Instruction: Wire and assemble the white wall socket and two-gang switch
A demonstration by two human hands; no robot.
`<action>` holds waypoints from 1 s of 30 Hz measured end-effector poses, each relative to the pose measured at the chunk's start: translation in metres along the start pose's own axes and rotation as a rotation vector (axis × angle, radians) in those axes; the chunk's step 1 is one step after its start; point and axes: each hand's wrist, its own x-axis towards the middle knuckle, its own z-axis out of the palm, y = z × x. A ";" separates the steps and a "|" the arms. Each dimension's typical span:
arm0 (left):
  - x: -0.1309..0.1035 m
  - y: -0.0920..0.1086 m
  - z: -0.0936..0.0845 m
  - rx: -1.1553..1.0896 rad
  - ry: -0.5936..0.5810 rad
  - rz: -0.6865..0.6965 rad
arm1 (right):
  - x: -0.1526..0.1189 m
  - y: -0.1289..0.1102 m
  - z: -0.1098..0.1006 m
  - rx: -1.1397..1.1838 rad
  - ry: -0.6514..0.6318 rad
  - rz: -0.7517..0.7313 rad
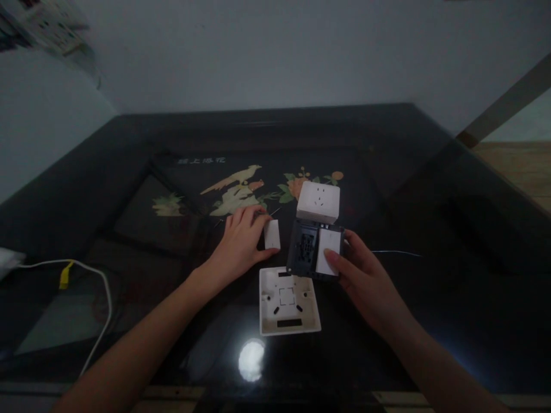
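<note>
My left hand (241,244) pinches a small white switch rocker (272,235) by its ends, thumb at the near end and fingers at the far end. Just right of it, my right hand (364,278) grips a dark switch frame (293,252), with the thumb on a white rocker (329,244) fitted in its right half. The frame's left half is uncovered and shows the dark inner part. Below the frame, partly overlapped by it, a white square back box (289,331) lies with its hollow side up. Behind the frame sits a white wall socket (318,199).
A dark glossy table (193,344) bears a printed bird-and-flower picture (239,195). Thin dark screws or similar bits (275,211) lie behind my left hand. A white cable (107,292) with a yellow tag (64,276) runs along the left. A thin wire (396,252) lies at right.
</note>
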 end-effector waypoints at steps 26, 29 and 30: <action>-0.052 0.040 -0.024 -0.591 0.354 0.260 | -0.015 0.004 0.020 -0.469 0.034 -0.517; -0.052 0.038 -0.026 -0.499 0.417 0.342 | -0.021 0.006 0.019 -0.583 0.017 -0.642; -0.053 0.036 -0.027 -0.489 0.418 0.360 | -0.022 0.006 0.019 -0.602 -0.010 -0.679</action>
